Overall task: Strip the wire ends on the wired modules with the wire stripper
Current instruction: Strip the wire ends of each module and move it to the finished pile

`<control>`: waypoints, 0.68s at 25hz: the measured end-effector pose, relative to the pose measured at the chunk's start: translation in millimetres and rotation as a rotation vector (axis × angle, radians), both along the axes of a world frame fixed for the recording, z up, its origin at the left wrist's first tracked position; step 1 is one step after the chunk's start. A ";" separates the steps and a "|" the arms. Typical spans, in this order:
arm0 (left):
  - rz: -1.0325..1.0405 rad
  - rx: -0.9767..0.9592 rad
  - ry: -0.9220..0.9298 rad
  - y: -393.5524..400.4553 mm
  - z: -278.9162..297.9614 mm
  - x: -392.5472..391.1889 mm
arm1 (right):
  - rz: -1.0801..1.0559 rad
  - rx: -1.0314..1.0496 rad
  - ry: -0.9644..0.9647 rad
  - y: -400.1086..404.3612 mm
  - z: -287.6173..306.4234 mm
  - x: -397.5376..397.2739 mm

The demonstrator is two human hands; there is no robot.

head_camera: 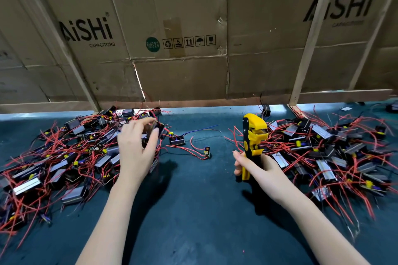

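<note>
While the right hand [256,164] grips the yellow-and-black plastic wire stripper [252,140] upright, head toward the dark green desk's [193,211] far edge, the left hand [137,146] pinches a small black wired module [158,130] over the left heap; bare mat lies between

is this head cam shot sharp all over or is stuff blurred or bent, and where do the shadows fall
Head view: the centre is fairly sharp, the wire stripper crisp in the right hand; the left hand has smeared fingertips over the left pile; edges of the right pile blur; the wooden posts lean from wide-angle distortion; shadows of both arms fall on the dark mat, toward the right.
</note>
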State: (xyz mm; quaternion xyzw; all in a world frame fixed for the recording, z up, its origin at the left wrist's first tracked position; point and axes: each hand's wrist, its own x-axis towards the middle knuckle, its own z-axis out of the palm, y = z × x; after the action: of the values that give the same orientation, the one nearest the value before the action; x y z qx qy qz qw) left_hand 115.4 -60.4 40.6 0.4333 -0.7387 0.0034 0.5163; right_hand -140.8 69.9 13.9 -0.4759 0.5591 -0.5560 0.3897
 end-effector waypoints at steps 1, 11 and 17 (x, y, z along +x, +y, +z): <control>-0.194 0.089 0.049 5.6 2.6 -3.8 | -0.005 -0.004 -0.002 -0.2 -0.1 1.0; -0.490 0.407 -0.440 32.3 -18.6 -50.7 | -0.419 -0.371 0.356 2.8 7.0 -17.9; -0.366 0.602 -0.015 50.8 -24.8 -79.7 | -0.688 -0.451 1.125 2.3 6.1 -32.7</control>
State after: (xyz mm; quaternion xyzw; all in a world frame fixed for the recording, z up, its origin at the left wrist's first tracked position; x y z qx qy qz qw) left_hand 35.7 -9.7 15.7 0.4264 -0.7757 -0.3040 0.3521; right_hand -173.5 72.2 20.1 -0.5568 0.6658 -0.4196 -0.2657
